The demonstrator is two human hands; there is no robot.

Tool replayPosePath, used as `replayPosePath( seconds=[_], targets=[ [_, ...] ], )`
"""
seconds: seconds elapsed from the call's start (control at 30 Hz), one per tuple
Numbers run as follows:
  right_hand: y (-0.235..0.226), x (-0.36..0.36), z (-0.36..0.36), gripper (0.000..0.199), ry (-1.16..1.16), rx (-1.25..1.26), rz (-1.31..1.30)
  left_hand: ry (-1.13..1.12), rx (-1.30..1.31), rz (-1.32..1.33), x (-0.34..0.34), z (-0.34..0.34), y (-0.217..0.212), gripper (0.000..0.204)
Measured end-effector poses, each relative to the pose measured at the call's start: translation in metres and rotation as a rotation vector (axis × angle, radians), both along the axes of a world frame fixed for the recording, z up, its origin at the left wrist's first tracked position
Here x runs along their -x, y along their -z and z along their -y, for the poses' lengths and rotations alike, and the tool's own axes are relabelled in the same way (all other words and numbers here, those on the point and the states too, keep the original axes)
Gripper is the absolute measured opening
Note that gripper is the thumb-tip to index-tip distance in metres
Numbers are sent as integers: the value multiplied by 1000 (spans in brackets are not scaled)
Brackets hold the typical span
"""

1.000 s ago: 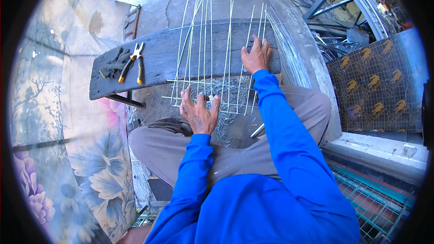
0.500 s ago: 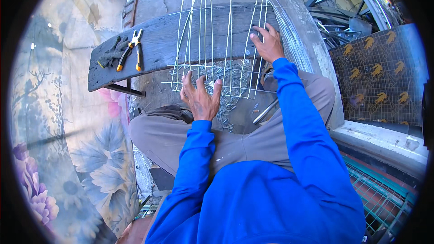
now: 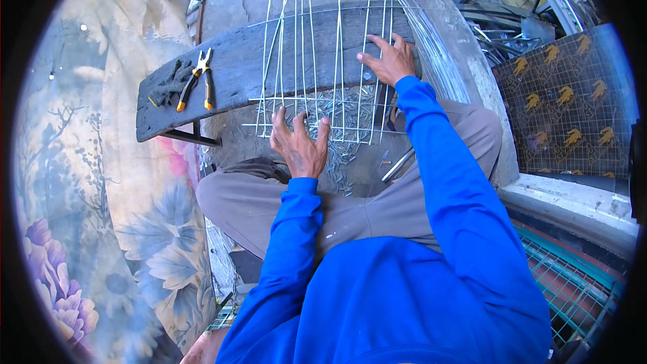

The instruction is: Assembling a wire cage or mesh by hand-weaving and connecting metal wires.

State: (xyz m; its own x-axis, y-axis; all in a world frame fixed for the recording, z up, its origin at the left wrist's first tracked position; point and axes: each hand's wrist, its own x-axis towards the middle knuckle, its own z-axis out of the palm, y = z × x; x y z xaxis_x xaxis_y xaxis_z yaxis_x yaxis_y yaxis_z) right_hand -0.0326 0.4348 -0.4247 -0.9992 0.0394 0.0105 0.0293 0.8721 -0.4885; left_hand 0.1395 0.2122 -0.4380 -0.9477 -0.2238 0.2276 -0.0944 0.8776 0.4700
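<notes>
Thin pale metal rods lie lengthwise over a dark wooden plank [image 3: 236, 71], crossed near me by several shorter wires, making a loose wire grid [image 3: 339, 61]. My left hand [image 3: 300, 145] is at the grid's near edge, its bent fingers spread beside the cross wires; whether the fingertips press on them is unclear. Over the plank's right part, my right hand [image 3: 391, 61] has thumb and fingers apart around one lengthwise rod, touching it. On the plank's left end, pliers [image 3: 197, 81] with yellow-and-black handles rest half open against a dark glove [image 3: 170, 84].
Many short metal pieces [image 3: 337, 168] litter the floor under the grid. A bundle of long wires [image 3: 435, 50] lies right of the plank. A flowered cloth [image 3: 101, 162] hangs at left; a dark patterned board [image 3: 566, 108] and a green mesh [image 3: 573, 276] stand at right.
My right hand has shifted slightly left, and the rod beside its thumb has moved left, away from the two rods at the right. My left hand has stayed in place.
</notes>
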Motion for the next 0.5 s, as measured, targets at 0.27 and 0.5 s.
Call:
replayPosePath(
  seconds=[0.27, 0.5],
  targets=[
    [7, 2, -9, 54, 82, 104, -143, -162, -201, -250, -9, 8, -2, 60],
    [-21, 32, 37, 23, -149, -47, -178, -815, -1362, -144, -6, 27, 15, 60]
  ],
)
